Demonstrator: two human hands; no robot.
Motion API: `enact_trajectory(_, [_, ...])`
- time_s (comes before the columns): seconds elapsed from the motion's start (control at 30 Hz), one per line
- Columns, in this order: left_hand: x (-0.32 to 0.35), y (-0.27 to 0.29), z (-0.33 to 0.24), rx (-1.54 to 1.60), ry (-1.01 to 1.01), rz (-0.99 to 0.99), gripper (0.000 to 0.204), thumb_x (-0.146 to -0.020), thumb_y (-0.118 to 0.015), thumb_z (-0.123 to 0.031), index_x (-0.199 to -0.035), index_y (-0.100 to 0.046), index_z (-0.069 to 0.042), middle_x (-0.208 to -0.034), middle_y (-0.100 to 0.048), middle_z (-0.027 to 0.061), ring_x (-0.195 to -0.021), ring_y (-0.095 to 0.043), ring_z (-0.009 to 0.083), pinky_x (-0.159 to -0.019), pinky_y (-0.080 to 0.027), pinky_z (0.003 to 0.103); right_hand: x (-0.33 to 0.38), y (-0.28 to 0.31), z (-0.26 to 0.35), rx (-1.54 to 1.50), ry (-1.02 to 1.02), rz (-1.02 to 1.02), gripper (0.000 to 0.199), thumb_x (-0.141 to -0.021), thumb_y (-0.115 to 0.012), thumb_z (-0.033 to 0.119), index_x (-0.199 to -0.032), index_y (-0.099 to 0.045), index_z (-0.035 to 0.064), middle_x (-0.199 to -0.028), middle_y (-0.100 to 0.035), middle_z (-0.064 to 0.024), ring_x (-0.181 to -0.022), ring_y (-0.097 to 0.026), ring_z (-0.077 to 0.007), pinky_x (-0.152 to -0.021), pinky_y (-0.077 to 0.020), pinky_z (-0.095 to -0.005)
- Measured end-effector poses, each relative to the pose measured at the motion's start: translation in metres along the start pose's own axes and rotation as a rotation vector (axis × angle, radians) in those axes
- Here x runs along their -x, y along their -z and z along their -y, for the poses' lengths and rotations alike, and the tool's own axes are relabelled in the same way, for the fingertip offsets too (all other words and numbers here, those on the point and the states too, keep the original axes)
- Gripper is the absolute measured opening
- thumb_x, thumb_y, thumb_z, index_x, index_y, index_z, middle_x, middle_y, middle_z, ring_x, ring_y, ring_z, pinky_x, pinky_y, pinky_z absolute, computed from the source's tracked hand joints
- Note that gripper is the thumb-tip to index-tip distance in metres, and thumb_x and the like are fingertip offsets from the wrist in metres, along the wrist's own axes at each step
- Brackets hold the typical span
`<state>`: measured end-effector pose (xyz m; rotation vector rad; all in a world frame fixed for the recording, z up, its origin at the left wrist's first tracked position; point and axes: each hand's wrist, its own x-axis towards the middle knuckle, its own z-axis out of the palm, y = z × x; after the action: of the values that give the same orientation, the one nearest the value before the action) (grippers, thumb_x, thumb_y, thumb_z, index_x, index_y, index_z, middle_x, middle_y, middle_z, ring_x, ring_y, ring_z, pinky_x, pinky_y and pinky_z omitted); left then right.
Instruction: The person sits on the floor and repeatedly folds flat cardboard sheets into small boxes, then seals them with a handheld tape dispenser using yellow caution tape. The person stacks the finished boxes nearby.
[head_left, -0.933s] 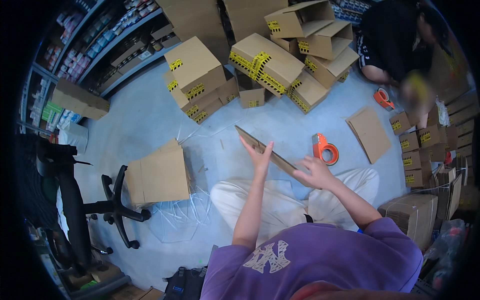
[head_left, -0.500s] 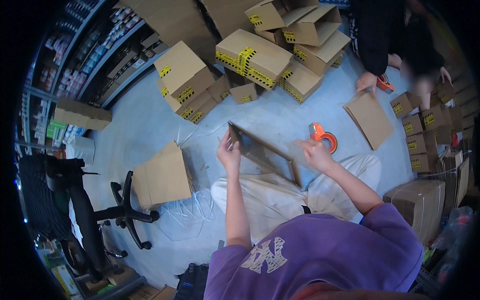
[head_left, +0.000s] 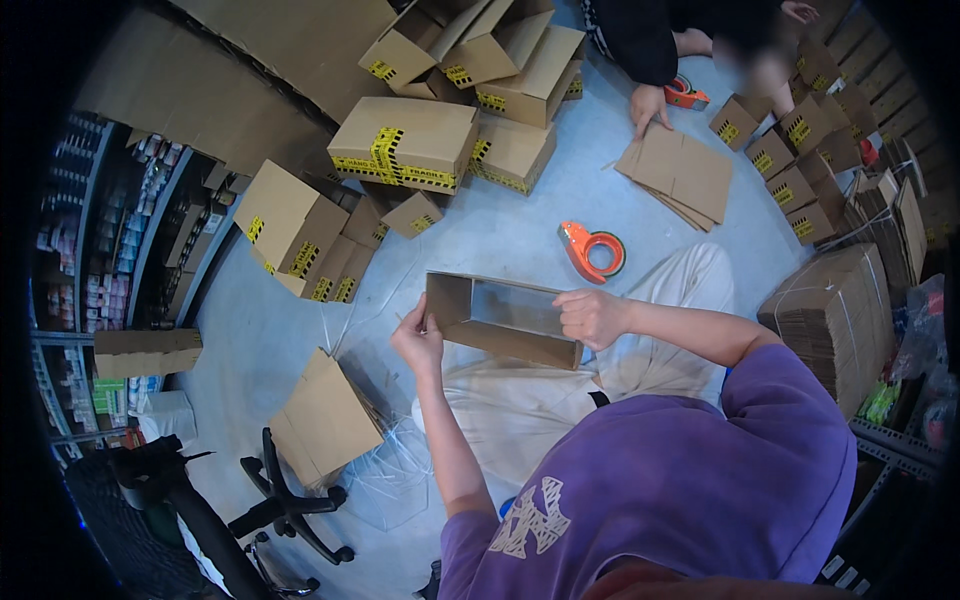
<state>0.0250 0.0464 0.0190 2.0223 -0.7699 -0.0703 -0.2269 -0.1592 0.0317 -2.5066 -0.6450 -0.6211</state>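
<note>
A small brown cardboard box (head_left: 515,343) stands squared up above my lap, and the pale floor shows through its open middle. At its left end, my left hand (head_left: 417,342) pinches the wall between thumb and fingers. My right hand (head_left: 592,318) is closed over the upper edge at the right end. Just beyond it on the floor lies an orange tape dispenser (head_left: 577,247) with a roll of tape. To the left of my legs sits a stack of flattened cardboard (head_left: 325,422).
Taped boxes (head_left: 405,145) with yellow-black strips are piled ahead. A co-worker's hand (head_left: 650,104) touches flat cardboard sheets (head_left: 685,178); another tape dispenser (head_left: 687,94) lies beside it. Small boxes (head_left: 790,188) and a bundled stack (head_left: 835,310) stand right. A wheeled chair (head_left: 285,500) and shelves (head_left: 105,230) are left.
The cardboard box has gone from a slanted shape to a squared rectangle. My right hand, its fingers extended before, has closed on the box's right end. The whole view has turned.
</note>
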Motion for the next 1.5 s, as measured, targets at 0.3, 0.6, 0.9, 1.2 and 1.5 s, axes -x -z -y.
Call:
enact_trajectory(0.3, [-0.009, -0.013, -0.050, -0.361, -0.258, 0.549, 0.018, -0.085, -0.063, -0.018, -0.084, -0.073, -0.003, -0.086, -0.068, 0.0098, -0.078, -0.066, 0.0313, -0.071, -0.052, 0.041, -0.027, -0.021, 0.018, 0.707, -0.450, 0.006, 0.046, -0.077, -0.053, 0.011, -0.122, -0.054, -0.0008, -0.126, -0.055, -0.0191, -0.116, -0.056, -0.0283, -0.101, -0.0415, -0.0392])
enact_trajectory(0.6, [-0.018, -0.078, -0.018, -0.535, -0.067, -0.030, 0.036, -0.097, -0.049, -0.027, -0.072, -0.063, -0.005, -0.065, -0.063, 0.0172, -0.055, -0.061, 0.0370, -0.056, -0.048, 0.047, -0.070, 0.017, 0.017, -0.064, -1.081, 0.601, 0.072, -0.075, -0.061, 0.009, -0.143, -0.038, 0.0006, -0.135, -0.049, -0.0256, -0.121, -0.056, -0.0266, -0.087, -0.0491, -0.0338])
enact_trajectory(0.9, [0.005, -0.077, 0.015, 0.298, 0.186, -0.337, 0.011, -0.084, -0.071, -0.013, -0.087, -0.070, -0.003, -0.078, -0.066, 0.0077, -0.071, -0.059, 0.0208, -0.066, -0.048, 0.033, -0.027, -0.046, 0.035, 0.077, -0.828, 0.324, 0.072, -0.094, -0.047, 0.051, -0.152, -0.025, 0.0135, -0.159, -0.010, -0.0169, -0.143, -0.020, -0.0376, -0.109, -0.0248, -0.0552])
enact_trajectory(1.2, [0.017, -0.066, 0.000, 0.230, 0.097, -0.193, 0.020, -0.072, -0.080, -0.003, -0.091, -0.075, 0.000, -0.086, -0.068, 0.0094, -0.081, -0.062, 0.0185, -0.077, -0.049, 0.029, 0.049, -0.067, -0.008, -0.323, -0.960, -0.251, 0.049, -0.095, -0.052, 0.034, -0.135, -0.046, 0.0063, -0.151, -0.025, -0.0259, -0.141, -0.024, -0.0393, -0.113, -0.0181, -0.0553])
enact_trajectory(1.5, [0.023, -0.088, 0.000, 0.416, 0.308, -0.352, 0.028, -0.076, -0.080, -0.009, -0.100, -0.072, 0.004, -0.096, -0.069, 0.0120, -0.086, -0.064, 0.0181, -0.083, -0.050, 0.030, 0.095, -0.104, -0.051, 0.603, -1.118, -0.068, 0.019, -0.078, -0.058, 0.011, -0.095, -0.050, 0.0054, -0.102, -0.051, -0.0190, -0.107, -0.048, -0.0389, -0.107, -0.0244, -0.0610])
